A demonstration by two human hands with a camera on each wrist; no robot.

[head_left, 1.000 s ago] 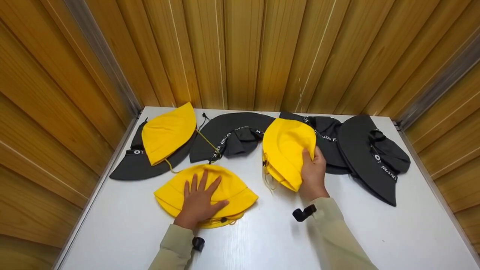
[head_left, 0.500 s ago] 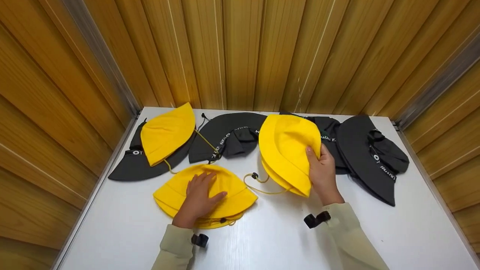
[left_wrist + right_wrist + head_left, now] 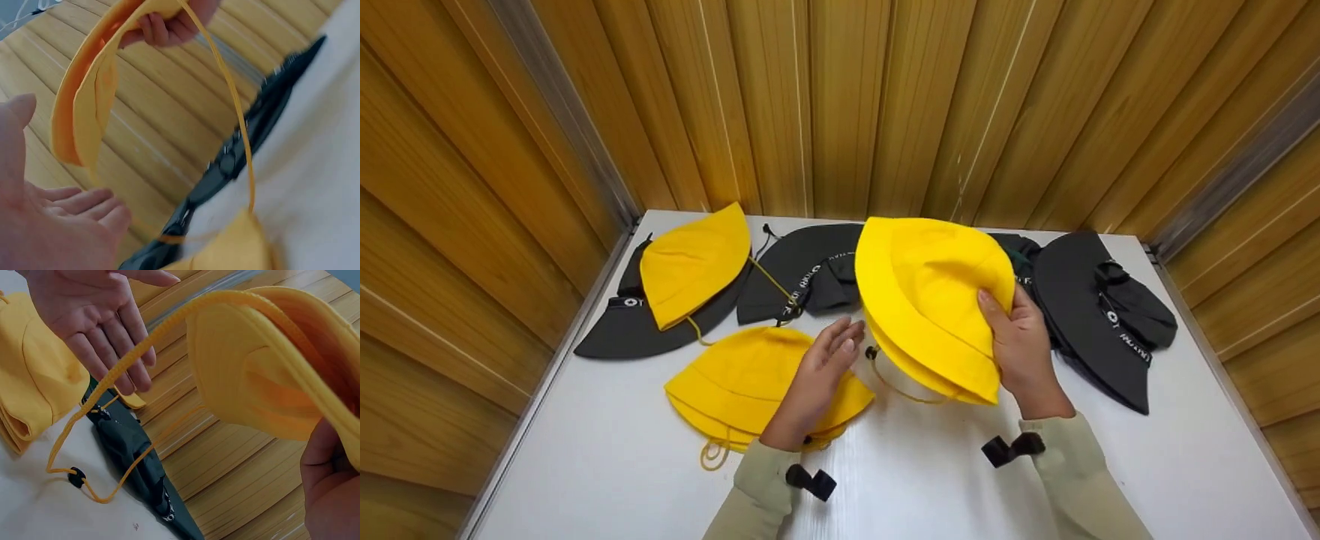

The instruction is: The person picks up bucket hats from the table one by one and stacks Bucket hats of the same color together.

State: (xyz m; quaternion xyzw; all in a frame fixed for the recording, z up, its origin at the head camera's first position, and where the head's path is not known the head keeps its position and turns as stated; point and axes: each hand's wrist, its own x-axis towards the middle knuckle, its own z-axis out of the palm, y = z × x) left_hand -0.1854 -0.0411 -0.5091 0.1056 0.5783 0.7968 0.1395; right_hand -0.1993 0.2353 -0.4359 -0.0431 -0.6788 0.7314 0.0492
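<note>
My right hand grips a yellow bucket hat by its crown side, thumb on the outside, and holds it up over the table. A yellow cord with a black toggle hangs in a loop from this hat. Between the raised hat and another yellow hat lying on the table, my left hand is held with its fingers extended. In the right wrist view the left palm faces the cord, with nothing in it. The lying hat's cord trails at its front edge.
Along the back of the white table lie several dark bucket hats with lettered bands, one at the left, one at the right. A third yellow hat rests on the left dark one. Wooden panels wall in the table.
My right hand has lifted the yellow hat closer and slightly rightward. The left hand has come off the lying yellow hat and moved right, toward the raised one.
</note>
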